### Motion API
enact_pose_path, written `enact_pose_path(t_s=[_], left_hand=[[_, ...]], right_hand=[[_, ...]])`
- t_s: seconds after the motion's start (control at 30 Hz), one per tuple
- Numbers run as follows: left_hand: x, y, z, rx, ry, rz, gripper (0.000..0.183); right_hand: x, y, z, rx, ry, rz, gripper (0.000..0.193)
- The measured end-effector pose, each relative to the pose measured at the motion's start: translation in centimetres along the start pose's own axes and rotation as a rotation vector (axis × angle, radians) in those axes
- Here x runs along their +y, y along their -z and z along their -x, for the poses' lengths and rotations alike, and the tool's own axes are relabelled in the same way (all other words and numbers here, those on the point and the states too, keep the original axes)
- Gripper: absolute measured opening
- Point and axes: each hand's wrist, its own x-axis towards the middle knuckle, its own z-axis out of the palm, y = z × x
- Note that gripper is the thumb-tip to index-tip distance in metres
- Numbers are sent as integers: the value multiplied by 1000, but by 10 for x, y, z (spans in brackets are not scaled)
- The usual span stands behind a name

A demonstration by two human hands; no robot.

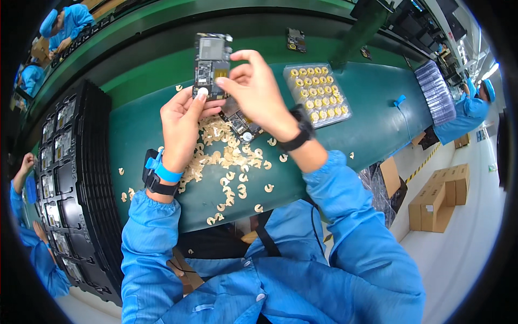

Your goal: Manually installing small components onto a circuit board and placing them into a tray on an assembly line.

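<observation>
My left hand (183, 121) grips a dark circuit board (211, 60) by its lower end, with the thumb over a round white piece on it. The board is raised above the green work surface and shows a grey metal shield and a gold-coloured patch. At its right edge is my right hand (253, 89), thumb on the gold patch and index finger by the upper edge. Another circuit board (237, 120) lies below my hands, partly hidden by them. Around it are many small cream ring-shaped pieces (216, 154), heaped and scattered.
A clear tray (318, 94) of yellow-and-white round parts sits to the right. Tall stacked black trays (81, 189) holding boards stand at the left. Another circuit board (295, 40) lies at the back. Clear stacked trays (434, 92) are far right; co-workers in blue sit around.
</observation>
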Motion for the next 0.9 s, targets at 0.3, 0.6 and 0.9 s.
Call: enact_pose_path(t_s=[0.3, 0.6, 0.9], left_hand=[[3, -1, -4, -120, 127, 254, 34], [-9, 16, -9, 94, -4, 204, 36], [-7, 5, -1, 67, -57, 65, 22]], right_hand=[[-11, 224, 53, 121, 95, 1094, 22], [3, 232, 58, -53, 262, 1248, 16], [-29, 127, 27, -70, 121, 423, 19]])
